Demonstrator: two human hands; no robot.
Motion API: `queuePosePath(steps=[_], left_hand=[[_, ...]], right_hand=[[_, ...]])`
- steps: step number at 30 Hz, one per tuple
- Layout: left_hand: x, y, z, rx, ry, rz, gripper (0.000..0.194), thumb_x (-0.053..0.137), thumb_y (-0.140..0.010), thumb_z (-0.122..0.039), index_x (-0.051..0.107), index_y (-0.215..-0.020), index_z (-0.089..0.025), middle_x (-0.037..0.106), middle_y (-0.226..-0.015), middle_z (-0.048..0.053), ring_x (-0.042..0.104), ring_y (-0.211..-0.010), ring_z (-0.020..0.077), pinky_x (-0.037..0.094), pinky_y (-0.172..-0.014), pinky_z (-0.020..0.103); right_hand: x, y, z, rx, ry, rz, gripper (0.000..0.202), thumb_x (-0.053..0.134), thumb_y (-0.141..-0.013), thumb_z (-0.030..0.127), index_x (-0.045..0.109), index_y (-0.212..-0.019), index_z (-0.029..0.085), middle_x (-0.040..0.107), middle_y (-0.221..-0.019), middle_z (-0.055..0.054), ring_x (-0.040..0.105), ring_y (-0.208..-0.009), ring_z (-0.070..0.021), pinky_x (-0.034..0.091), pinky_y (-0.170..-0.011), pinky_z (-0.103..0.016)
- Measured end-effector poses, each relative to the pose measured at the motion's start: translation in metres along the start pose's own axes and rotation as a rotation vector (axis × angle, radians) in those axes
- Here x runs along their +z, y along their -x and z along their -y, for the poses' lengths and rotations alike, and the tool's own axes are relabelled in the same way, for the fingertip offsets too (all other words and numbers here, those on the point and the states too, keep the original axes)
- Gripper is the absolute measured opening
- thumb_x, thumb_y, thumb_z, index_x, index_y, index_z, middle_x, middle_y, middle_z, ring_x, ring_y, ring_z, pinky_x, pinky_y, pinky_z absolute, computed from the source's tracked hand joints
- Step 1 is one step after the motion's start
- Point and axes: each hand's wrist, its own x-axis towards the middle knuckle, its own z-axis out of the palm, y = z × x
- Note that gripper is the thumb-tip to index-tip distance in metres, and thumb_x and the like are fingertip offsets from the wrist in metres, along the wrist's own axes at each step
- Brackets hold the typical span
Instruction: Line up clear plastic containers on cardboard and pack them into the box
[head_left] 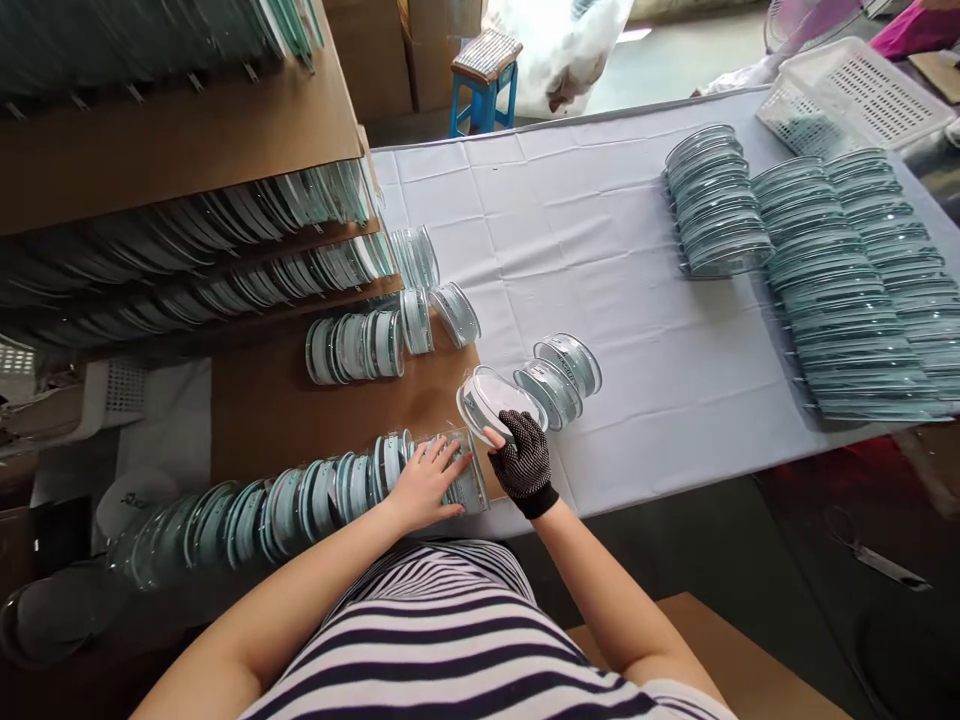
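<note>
My left hand, bare, lies with fingers spread over the near end of a long row of ribbon spools, on a brown cardboard sheet. My right hand, in a dark dotted glove with a bare fingertip showing, grips the edge of a tilted ribbon spool with clear rims. Just beyond it, a pair of spools leans together on the white cloth. Farther left, a short row of spools stands on the cardboard, with a tilted spool at its right end.
Packed spools fill stacked cardboard layers at the left. Columns of spools lie on the white-covered table at the right, near a white plastic basket. Behind the table stands a blue stool.
</note>
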Motion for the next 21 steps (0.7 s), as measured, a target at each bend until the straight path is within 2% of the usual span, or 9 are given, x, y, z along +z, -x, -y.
queuePosePath(steps=[2, 3, 6, 8, 10, 13, 18, 21], left_hand=[[0.0, 0.0, 0.0, -0.001, 0.018, 0.001, 0.091, 0.078, -0.075, -0.05, 0.039, -0.154, -0.028, 0.036, -0.161, 0.014, 0.029, -0.149, 0.0411, 0.024, -0.119, 0.062], [0.0, -0.001, 0.0, -0.001, 0.025, 0.003, 0.09, 0.077, -0.076, -0.05, 0.039, -0.154, -0.029, 0.036, -0.161, 0.013, 0.029, -0.149, 0.0409, 0.024, -0.12, 0.061], [0.0, 0.0, 0.001, 0.001, 0.043, -0.004, 0.09, 0.076, -0.076, -0.05, 0.038, -0.155, -0.031, 0.036, -0.161, 0.012, 0.03, -0.149, 0.0403, 0.024, -0.12, 0.061], [0.001, 0.0, 0.001, 0.0, 0.055, -0.018, 0.09, 0.077, -0.075, -0.05, 0.038, -0.154, -0.031, 0.037, -0.161, 0.012, 0.031, -0.148, 0.0406, 0.024, -0.12, 0.061], [0.002, 0.0, 0.001, 0.0, 0.059, -0.027, 0.091, 0.078, -0.075, -0.05, 0.038, -0.154, -0.031, 0.038, -0.16, 0.012, 0.031, -0.148, 0.0409, 0.025, -0.119, 0.061], [0.002, 0.0, 0.001, 0.007, 0.049, -0.035, 0.091, 0.079, -0.074, -0.049, 0.039, -0.154, -0.031, 0.038, -0.16, 0.012, 0.031, -0.148, 0.0406, 0.024, -0.12, 0.06], [0.001, 0.001, 0.002, 0.026, 0.023, -0.033, 0.093, 0.079, -0.073, -0.051, 0.039, -0.154, -0.029, 0.037, -0.161, 0.013, 0.03, -0.149, 0.0394, 0.024, -0.12, 0.058], [0.001, 0.002, 0.003, 0.025, 0.028, -0.041, 0.093, 0.08, -0.074, -0.05, 0.038, -0.154, -0.028, 0.037, -0.161, 0.013, 0.03, -0.149, 0.0391, 0.025, -0.12, 0.058]], right_hand=[[-0.01, 0.006, 0.009, 0.091, -0.075, -0.12, 0.031, 0.052, -0.091, 0.035, 0.068, -0.117, 0.026, 0.062, -0.134, -0.011, 0.053, -0.129, -0.0281, 0.041, -0.113, -0.053], [-0.013, 0.008, 0.012, 0.181, -0.128, -0.197, 0.036, 0.053, -0.091, 0.039, 0.065, -0.121, 0.024, 0.06, -0.135, -0.013, 0.053, -0.13, -0.0291, 0.043, -0.111, -0.052], [-0.015, 0.011, 0.012, 0.545, -0.348, -0.407, 0.054, 0.053, -0.09, 0.044, 0.05, -0.138, 0.02, 0.054, -0.141, -0.016, 0.051, -0.132, -0.0291, 0.045, -0.109, -0.051], [-0.013, 0.01, 0.006, 0.718, -0.543, -0.444, 0.058, 0.048, -0.092, 0.043, 0.041, -0.144, 0.019, 0.053, -0.143, -0.015, 0.054, -0.131, -0.0269, 0.048, -0.107, -0.049], [-0.011, 0.005, 0.0, 0.788, -0.677, -0.444, 0.058, 0.045, -0.093, 0.042, 0.039, -0.145, 0.018, 0.052, -0.144, -0.016, 0.055, -0.129, -0.0255, 0.049, -0.105, -0.047], [-0.009, -0.01, -0.003, 0.743, -0.599, -0.437, 0.06, 0.052, -0.089, 0.043, 0.043, -0.142, 0.017, 0.053, -0.142, -0.016, 0.053, -0.13, -0.0272, 0.044, -0.11, -0.049], [-0.012, -0.043, 0.005, 0.403, -0.212, -0.376, 0.054, 0.052, -0.087, 0.039, 0.052, -0.134, 0.014, 0.052, -0.14, -0.019, 0.047, -0.134, -0.0319, 0.036, -0.115, -0.053], [-0.008, -0.045, 0.003, 0.338, -0.047, -0.27, 0.049, 0.053, -0.088, 0.034, 0.054, -0.133, 0.016, 0.046, -0.147, -0.019, 0.043, -0.136, -0.0325, 0.035, -0.114, -0.053]])
